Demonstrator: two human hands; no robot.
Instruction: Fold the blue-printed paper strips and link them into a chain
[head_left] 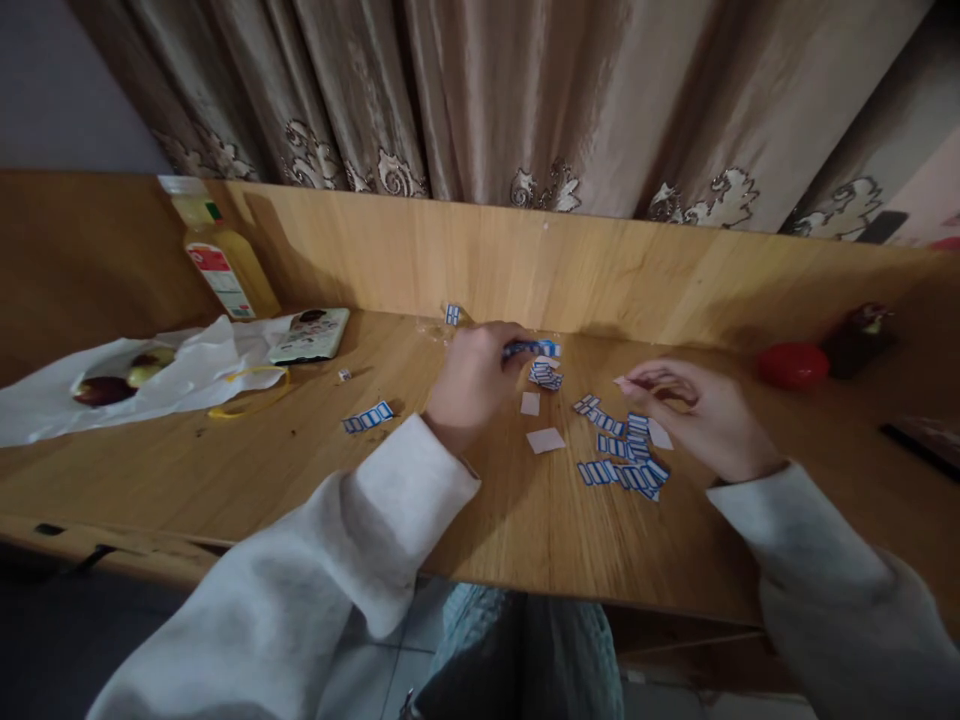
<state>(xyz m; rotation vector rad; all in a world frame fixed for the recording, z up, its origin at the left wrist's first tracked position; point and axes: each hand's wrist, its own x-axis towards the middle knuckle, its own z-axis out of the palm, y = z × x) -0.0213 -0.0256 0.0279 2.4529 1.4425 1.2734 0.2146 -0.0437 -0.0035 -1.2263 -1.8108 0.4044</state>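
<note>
My left hand (pixel 480 375) is closed around blue-edged paper pieces (pixel 546 348), which stick out past its fingertips toward the right. Just below them sits a small pile of similar blue-and-white pieces (pixel 546 375). My right hand (pixel 701 415) pinches a small white slip of paper (pixel 622 381) between thumb and forefinger. Beneath and left of that hand, blue-and-white paper strips (pixel 626 455) lie overlapping in a loose spread. Two blank white papers, a smaller one (pixel 530 403) and a larger one (pixel 546 440), rest between the hands. Another white paper (pixel 660 434) lies partly beside the right hand.
At left stand a bottle of yellow liquid (pixel 229 260), a flat packet (pixel 310 335), and fruit (pixel 109 390) on white plastic (pixel 45 400). A blue-and-white strip (pixel 367 417) lies nearer. A red round object (pixel 793 366) is at right. A wooden board (pixel 360 240) closes the back.
</note>
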